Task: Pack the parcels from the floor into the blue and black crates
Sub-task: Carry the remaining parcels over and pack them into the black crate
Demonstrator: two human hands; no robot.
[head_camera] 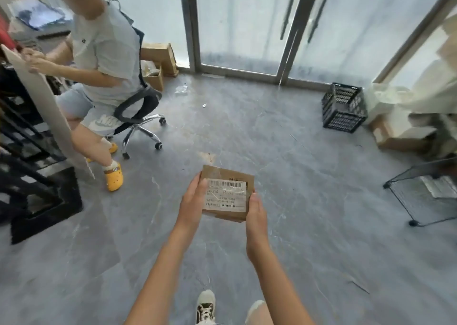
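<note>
Brown labelled parcel (227, 193) held flat; black crate (344, 107) seemingly empty.

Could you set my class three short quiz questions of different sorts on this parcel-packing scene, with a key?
1. True or false: both hands hold the cardboard parcel.
2. Which crate is in view? A blue, B black, C red.
3. Fill in: the seated person wears ____ clogs.

Key
1. True: the left hand grips its left edge, the right hand its right.
2. B: the black crate stands on the floor by the glass doors.
3. Yellow: see the yellow clog beside the office chair.
</note>
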